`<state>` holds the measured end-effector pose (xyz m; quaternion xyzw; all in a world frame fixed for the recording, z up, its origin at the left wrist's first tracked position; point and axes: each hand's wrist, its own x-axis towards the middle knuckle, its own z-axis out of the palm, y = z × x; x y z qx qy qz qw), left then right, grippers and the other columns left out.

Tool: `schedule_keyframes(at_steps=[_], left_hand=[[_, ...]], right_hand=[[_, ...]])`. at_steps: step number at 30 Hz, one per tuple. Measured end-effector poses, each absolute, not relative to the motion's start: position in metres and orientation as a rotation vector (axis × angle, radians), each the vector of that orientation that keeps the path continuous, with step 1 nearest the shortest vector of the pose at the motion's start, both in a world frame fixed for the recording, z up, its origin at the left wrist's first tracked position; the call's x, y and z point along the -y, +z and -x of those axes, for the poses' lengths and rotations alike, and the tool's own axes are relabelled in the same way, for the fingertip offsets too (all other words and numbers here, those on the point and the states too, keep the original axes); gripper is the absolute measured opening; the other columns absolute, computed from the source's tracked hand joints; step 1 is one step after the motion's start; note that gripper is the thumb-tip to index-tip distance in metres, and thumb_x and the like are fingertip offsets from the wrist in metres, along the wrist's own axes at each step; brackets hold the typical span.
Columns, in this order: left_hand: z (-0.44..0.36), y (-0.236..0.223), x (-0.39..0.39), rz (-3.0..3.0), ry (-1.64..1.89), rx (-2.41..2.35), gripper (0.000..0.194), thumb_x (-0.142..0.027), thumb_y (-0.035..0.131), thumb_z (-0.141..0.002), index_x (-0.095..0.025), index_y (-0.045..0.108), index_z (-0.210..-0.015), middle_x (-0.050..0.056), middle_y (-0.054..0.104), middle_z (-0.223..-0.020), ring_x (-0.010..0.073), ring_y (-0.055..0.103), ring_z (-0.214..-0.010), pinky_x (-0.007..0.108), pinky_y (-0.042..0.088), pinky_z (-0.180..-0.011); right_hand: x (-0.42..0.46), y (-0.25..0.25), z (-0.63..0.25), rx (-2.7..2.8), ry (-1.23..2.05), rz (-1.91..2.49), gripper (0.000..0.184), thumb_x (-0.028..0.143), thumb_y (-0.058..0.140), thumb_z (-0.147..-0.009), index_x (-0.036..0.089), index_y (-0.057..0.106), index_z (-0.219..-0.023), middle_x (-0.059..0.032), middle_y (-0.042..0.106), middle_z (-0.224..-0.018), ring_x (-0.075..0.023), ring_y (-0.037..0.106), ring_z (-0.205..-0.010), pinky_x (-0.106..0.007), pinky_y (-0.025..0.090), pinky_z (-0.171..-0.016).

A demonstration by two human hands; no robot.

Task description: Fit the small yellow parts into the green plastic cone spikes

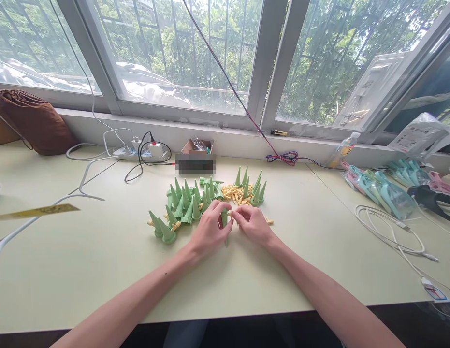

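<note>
My left hand (209, 227) is closed around a green plastic cone (225, 218), its narrow tip pointing down toward the table. Between the thumb and fingertips of my right hand (254, 223) is a small yellow peg (229, 215), touching or almost touching the cone's side. Just beyond my hands lies a heap of similar yellow pegs (232, 193), with several upright green cones (260, 192) by it. More green cones (186, 205) crowd behind my left hand, some standing and some lying. To their left, a few cones (167, 233) stand with yellow pegs sticking out sideways.
A small open cardboard box (198, 146) and a power strip (141, 153) sit along the window ledge. Bagged pastel plastic items (384, 188) and a coiled white cable (391, 234) lie at right. A brown drawstring bag (36, 121) rests far left; the table's front edge is near me.
</note>
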<state>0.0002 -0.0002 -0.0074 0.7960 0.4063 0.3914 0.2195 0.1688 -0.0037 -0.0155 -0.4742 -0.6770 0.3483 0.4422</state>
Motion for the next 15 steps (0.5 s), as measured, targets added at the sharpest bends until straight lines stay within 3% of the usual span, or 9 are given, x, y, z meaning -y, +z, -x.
schedule_keyframes(at_steps=[7,15], left_hand=[[-0.0004,-0.0069,0.0006,-2.207,1.093,-1.109,0.016,-0.015,0.058,-0.085,-0.021,0.056,-0.1,-0.001,0.054,-0.097,0.0057,0.051,-0.057,0.023,0.049,-0.056],[-0.0002,-0.0053,0.0011,-2.212,1.1,-1.119,0.014,-0.015,0.057,-0.086,-0.021,0.057,-0.099,0.0,0.055,-0.098,0.0058,0.052,-0.057,0.024,0.049,-0.057]], right_hand=[[0.0025,-0.0181,-0.1698,1.674,0.883,1.192,0.04,0.049,0.053,-0.094,0.018,0.058,-0.068,0.0016,0.052,-0.054,-0.012,0.047,-0.049,-0.025,0.038,-0.049],[0.0053,-0.0139,-0.1681,1.648,0.891,1.117,0.021,0.04,0.062,-0.088,0.019,0.063,-0.087,-0.0001,0.06,-0.07,-0.0132,0.052,-0.055,-0.026,0.043,-0.051]])
